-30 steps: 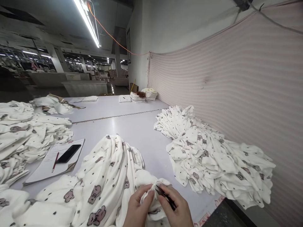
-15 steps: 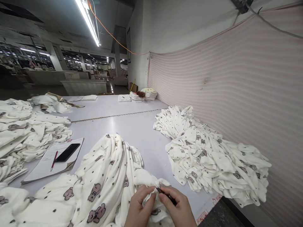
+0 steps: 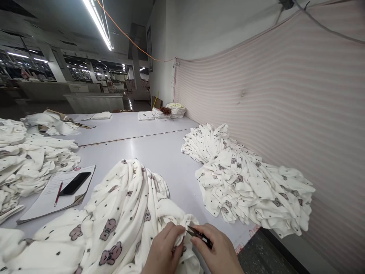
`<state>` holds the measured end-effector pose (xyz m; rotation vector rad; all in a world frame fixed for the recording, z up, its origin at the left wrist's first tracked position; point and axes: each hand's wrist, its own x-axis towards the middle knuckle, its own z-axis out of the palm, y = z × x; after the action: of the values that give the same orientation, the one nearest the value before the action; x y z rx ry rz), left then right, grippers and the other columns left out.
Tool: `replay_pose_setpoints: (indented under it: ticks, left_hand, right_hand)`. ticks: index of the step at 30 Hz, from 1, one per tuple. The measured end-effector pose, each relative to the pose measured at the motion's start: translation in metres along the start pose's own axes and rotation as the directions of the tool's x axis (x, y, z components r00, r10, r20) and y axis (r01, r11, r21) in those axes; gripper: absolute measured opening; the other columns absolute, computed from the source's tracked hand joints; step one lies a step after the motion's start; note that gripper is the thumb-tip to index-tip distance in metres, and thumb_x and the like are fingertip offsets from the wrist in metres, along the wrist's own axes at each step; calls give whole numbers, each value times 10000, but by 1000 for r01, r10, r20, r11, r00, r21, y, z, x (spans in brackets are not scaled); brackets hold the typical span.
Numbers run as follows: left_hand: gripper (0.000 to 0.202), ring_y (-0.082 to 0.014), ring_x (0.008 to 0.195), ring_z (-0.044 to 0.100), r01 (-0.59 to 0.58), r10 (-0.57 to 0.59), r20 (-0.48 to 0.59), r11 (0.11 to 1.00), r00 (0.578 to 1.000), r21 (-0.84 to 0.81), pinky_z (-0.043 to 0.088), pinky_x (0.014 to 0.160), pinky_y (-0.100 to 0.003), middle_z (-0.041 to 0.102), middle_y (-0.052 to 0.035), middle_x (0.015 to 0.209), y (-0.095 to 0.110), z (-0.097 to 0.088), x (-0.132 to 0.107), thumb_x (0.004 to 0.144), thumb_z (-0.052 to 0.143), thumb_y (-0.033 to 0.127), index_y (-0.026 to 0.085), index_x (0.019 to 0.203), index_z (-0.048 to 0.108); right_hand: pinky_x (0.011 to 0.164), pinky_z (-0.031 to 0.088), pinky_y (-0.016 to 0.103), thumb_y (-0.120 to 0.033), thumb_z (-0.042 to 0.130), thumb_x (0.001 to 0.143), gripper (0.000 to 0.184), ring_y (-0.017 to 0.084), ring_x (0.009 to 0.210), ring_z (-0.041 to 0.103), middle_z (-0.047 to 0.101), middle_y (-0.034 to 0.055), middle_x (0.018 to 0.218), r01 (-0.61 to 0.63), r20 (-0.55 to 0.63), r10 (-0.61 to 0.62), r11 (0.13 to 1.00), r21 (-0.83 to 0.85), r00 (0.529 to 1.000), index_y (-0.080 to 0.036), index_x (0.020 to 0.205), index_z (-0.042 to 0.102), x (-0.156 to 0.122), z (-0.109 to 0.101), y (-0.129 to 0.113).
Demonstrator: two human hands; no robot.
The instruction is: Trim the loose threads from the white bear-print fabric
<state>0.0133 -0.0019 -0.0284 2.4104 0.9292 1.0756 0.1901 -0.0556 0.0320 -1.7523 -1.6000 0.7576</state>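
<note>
My left hand (image 3: 165, 249) pinches a gathered edge of white fabric (image 3: 125, 217) printed with pinkish-brown bears and small dark spots. This fabric lies in a large folded heap in front of me. In my right hand (image 3: 218, 247) are small black thread snips (image 3: 200, 236), their pointed blades slightly apart and aimed left. The tips are close to the fabric held at my left fingertips. Whether they touch a thread cannot be made out.
A second heap of the same print (image 3: 242, 179) lies at the right table edge by a striped cloth (image 3: 256, 87). To the left are a notepad (image 3: 51, 205), a phone (image 3: 75, 183), a red pencil (image 3: 58, 194) and more fabric (image 3: 37, 163). Folded stacks (image 3: 175, 111) stand at the back.
The snips' blades now show apart, where they looked closed together before. My right hand has shifted slightly right, away from the left. The view has turned a little.
</note>
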Motion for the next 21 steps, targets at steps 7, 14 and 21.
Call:
replay_pose_setpoints:
  ticks: [7, 14, 21]
  left_hand:
    - [157, -163, 543, 525, -153, 158, -12, 971, 987, 186, 412, 494, -231, 550, -3, 663, 3, 10, -3, 793, 419, 70, 224, 800, 449]
    - [216, -172, 524, 477, -243, 252, 0, 935, 968, 259, 334, 499, -254, 540, -11, 622, 5, 18, -6, 862, 367, 65, 219, 755, 472]
    - [216, -171, 536, 468, -237, 245, -7, 944, 970, 229, 321, 498, -259, 535, -17, 626, 7, 19, -5, 844, 383, 48, 209, 741, 482]
  right_hand:
    - [587, 420, 250, -273, 501, 883, 239, 213, 746, 675, 713, 18, 876, 110, 49, -99, 886, -451, 994, -286, 1038, 682, -8, -8, -4]
    - [512, 323, 263, -251, 521, 874, 185, 205, 628, 663, 719, 20, 760, 116, 68, -94, 779, -616, 993, -263, 847, 703, -11, -8, 0]
    - [601, 407, 261, -276, 504, 881, 206, 220, 742, 680, 724, 18, 811, 24, 17, -19, 914, -404, 1000, -277, 862, 710, -8, -12, 11]
